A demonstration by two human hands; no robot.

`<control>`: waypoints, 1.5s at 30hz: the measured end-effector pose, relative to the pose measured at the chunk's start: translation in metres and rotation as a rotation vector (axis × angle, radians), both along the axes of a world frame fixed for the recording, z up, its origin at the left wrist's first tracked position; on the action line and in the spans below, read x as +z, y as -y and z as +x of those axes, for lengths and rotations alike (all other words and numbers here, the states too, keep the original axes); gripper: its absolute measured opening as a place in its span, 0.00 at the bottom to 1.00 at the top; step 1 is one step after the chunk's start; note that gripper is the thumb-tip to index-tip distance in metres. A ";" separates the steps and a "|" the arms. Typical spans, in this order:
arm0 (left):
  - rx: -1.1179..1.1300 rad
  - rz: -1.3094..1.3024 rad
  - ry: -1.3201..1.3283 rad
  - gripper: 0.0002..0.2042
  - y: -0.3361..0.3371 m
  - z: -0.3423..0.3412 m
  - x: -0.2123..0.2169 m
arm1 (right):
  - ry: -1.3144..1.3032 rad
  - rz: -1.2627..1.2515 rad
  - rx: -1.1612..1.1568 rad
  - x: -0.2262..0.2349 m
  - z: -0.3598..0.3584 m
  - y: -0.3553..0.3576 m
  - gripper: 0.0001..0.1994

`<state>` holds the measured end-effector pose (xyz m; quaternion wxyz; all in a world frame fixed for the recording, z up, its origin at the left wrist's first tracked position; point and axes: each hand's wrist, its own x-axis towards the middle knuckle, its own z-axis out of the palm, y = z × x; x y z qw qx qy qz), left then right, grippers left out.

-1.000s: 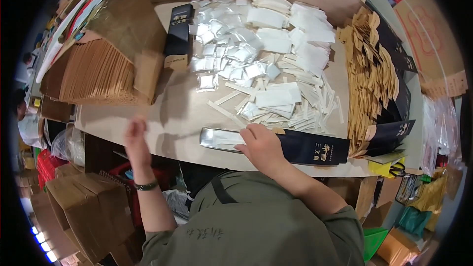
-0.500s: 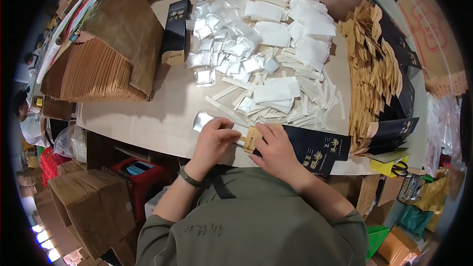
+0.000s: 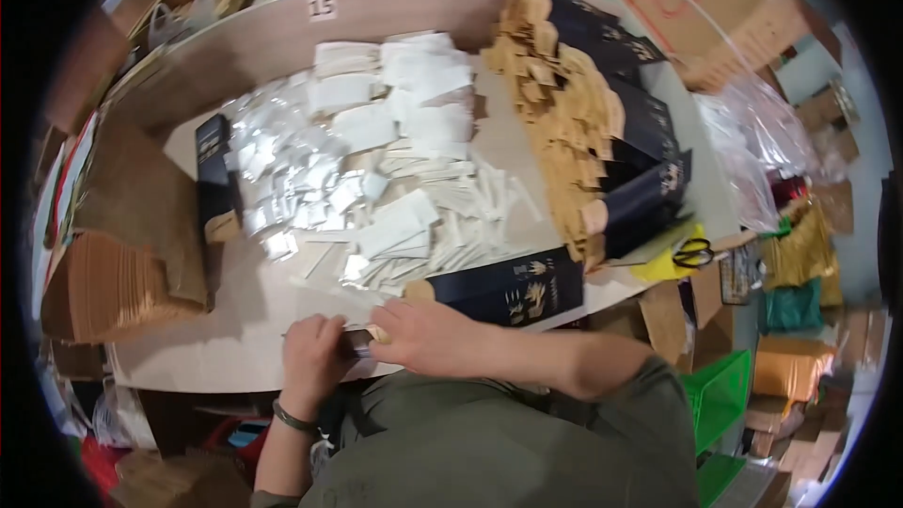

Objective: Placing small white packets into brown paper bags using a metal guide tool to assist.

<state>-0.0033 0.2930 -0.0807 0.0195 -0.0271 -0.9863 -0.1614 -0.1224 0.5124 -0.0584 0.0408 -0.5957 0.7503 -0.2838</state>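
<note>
- Now that the view has swung, the things on the counter (image 3: 193,357) sit further left in the frame than half a second ago.
- The left hand (image 3: 315,356), lower left of centre, has its fingers closed around a silver packet (image 3: 358,343), most of which is hidden.
- The right hand (image 3: 423,331) faces it, fingers bent over a small tan paper edge (image 3: 378,333); whether that edge joins the packet is unclear.
- Half a second ago the hands met at a dark sleeve's tan end; now they work at the counter's front edge, so the handling has moved off the dark sleeve (image 3: 508,292) lying just beyond the right forearm.
- Clear sachets (image 3: 282,160), white flat packets (image 3: 428,85) and narrow white strips (image 3: 484,198) spread across the middle.
- Tan-ended dark sleeves (image 3: 574,118) crowd the upper right, near black-handled scissors (image 3: 694,253).
</note>
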 end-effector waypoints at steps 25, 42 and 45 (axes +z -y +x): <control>0.292 0.313 0.099 0.31 -0.016 0.015 -0.016 | 0.204 0.373 -0.564 -0.043 0.004 0.001 0.16; 0.343 0.071 -0.205 0.25 0.080 -0.079 -0.019 | 0.174 0.490 -0.900 -0.027 -0.087 -0.083 0.11; 0.287 0.123 -0.120 0.22 0.091 -0.094 -0.021 | 0.192 0.335 -0.891 -0.047 -0.087 -0.091 0.11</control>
